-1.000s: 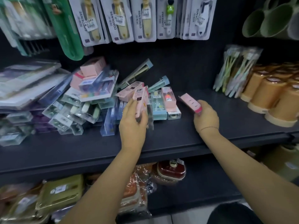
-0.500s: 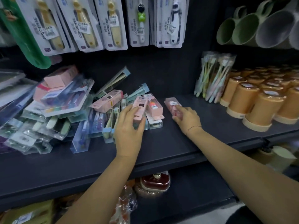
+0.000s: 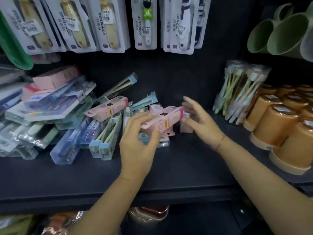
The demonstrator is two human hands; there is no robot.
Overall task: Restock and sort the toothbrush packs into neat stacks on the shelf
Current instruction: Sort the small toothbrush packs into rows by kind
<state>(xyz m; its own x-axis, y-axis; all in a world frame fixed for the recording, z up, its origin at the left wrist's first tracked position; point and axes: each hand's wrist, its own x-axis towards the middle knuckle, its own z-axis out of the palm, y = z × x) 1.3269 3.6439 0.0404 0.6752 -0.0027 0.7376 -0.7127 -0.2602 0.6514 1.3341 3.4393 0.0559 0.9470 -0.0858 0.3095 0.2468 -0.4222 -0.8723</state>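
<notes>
Left of my left hand (image 3: 137,150), a jumbled heap of toothbrush packs (image 3: 55,116) crowds the shelf (image 3: 186,163). Bare board runs along its front edge under both wrists. My left fingers (image 3: 137,118) and thumb pinch a pink toothbrush pack (image 3: 162,118), held tilted. My right hand (image 3: 203,124) is spread at the pack's right end; blur hides any touch. Orange cups (image 3: 274,126) stand well right.

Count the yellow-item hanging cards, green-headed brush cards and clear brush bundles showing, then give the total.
Yellow-item hanging cards: 3
Green-headed brush cards: 1
Clear brush bundles: 2
Total: 6
</notes>
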